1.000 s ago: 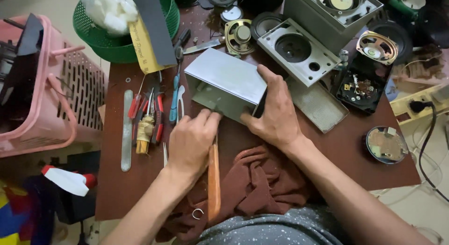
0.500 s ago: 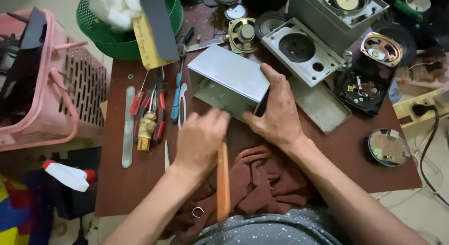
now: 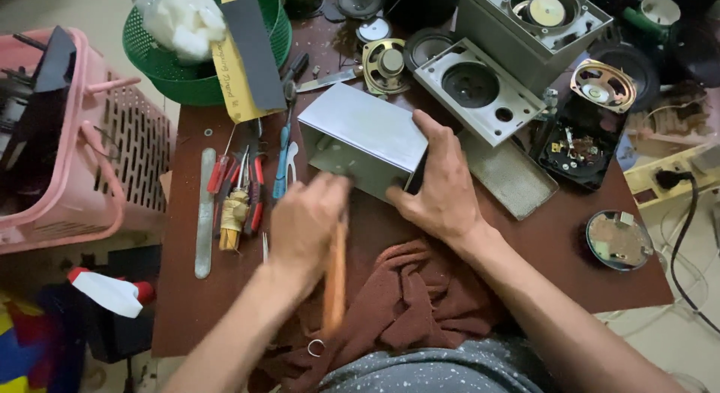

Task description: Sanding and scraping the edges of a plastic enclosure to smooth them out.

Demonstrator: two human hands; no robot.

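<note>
A grey metal speaker casing point(image 3: 367, 138) lies tilted on the dark brown table point(image 3: 570, 243). My right hand point(image 3: 439, 187) grips its right end, thumb on top. My left hand point(image 3: 307, 220) is blurred and closed around a tool with a long wooden handle point(image 3: 334, 277); the handle points back toward me and the tool's head is hidden at the casing's near side. A brown cloth point(image 3: 412, 303) lies bunched under my forearms.
Screwdrivers and pliers point(image 3: 244, 187) and a metal file point(image 3: 204, 213) lie left of the casing. A green basket point(image 3: 202, 40) and pink basket point(image 3: 75, 153) stand at left. Speaker boxes point(image 3: 480, 89), loose speaker cones point(image 3: 604, 85) and a round part point(image 3: 619, 239) crowd the right.
My left hand with the wooden-handled tool has shifted right and up toward the casing and is now motion-blurred. My right hand keeps its grip on the casing.
</note>
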